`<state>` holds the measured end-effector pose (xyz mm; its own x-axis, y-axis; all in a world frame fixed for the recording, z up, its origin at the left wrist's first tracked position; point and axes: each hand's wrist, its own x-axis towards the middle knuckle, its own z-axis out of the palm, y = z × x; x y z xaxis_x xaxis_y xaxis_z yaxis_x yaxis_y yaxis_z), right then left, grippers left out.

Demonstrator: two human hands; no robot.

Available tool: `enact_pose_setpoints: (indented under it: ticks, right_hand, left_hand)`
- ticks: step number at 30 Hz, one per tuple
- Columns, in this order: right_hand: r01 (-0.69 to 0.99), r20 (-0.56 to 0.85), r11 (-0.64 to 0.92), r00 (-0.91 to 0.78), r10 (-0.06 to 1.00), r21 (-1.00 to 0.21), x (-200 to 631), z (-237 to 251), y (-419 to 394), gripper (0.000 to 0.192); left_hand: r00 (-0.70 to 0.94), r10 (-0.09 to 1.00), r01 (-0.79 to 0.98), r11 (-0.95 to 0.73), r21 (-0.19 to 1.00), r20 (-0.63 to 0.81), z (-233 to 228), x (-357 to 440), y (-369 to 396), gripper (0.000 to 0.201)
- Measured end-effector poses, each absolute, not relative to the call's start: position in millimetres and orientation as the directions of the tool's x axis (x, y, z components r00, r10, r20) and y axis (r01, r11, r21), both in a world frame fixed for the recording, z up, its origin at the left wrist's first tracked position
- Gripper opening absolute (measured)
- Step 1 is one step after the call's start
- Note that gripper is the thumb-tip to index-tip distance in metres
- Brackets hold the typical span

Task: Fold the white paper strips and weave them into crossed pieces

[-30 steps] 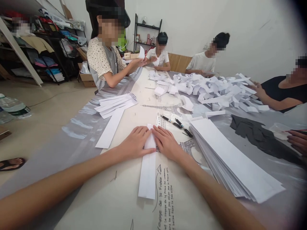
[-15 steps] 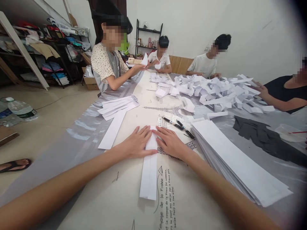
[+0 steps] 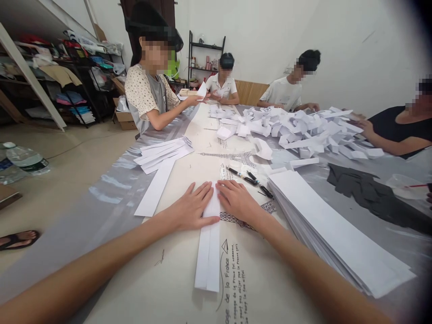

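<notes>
A folded white paper strip (image 3: 207, 263) lies lengthwise on the printed table cover, with a crease running along its middle. My left hand (image 3: 191, 208) rests flat across its upper part, fingers stretched forward and thumb crossing over the strip. On the other side, my right hand (image 3: 239, 201) lies with its fingers extended and their tips at the strip's far right edge. Neither hand is gripping the paper. Just beyond my right hand are several black pens (image 3: 251, 177). To the right stands a thick stack of white paper strips (image 3: 334, 225).
Folded strips (image 3: 162, 155) and a single strip (image 3: 153, 191) lie to the left. A large heap of folded paper (image 3: 303, 130) covers the far right, near a dark cloth (image 3: 367, 193). Several people sit around the table. A water bottle (image 3: 27, 157) stands on the floor.
The camera view has shifted slightly. Both hands stay flat at the strip's far end, and my right fingers have drawn a little toward its right edge.
</notes>
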<state>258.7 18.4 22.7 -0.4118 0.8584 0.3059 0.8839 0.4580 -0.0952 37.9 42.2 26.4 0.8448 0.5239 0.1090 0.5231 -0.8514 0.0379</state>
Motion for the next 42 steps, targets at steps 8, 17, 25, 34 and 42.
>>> enact_pose_setpoints:
  ticks: [8, 17, 25, 34, 42]
  right_hand:
    - [0.91, 0.337, 0.414, -0.387, 0.858, -0.01, 247, 20, 20, 0.042]
    - [0.926, 0.31, 0.378, -0.358, 0.881, -0.003, 242, 23, 28, 0.034]
    - [0.921, 0.354, 0.378, -0.324, 0.877, -0.093, 238, 16, 34, 0.028]
    - [0.815, 0.352, 0.415, -0.28, 0.893, -0.404, 250, 9, 41, 0.03]
    - [0.658, 0.238, 0.295, -0.177, 0.955, -0.693, 262, 14, 45, 0.037]
  left_hand:
    - [0.853, 0.498, 0.488, -0.867, 0.099, 0.156, 29, 38, 44, 0.089]
    - [0.873, 0.402, 0.478, -0.821, -0.312, 0.277, 12, 44, 9, 0.065]
    - [0.827, 0.43, 0.553, -0.742, -0.38, 0.364, -3, 59, -92, 0.036]
    - [0.541, 0.839, 0.825, -0.517, -0.229, 0.056, 95, 16, 33, 0.026]
    - [0.37, 0.918, 0.893, -0.394, -0.217, -0.141, 84, -14, 79, 0.022]
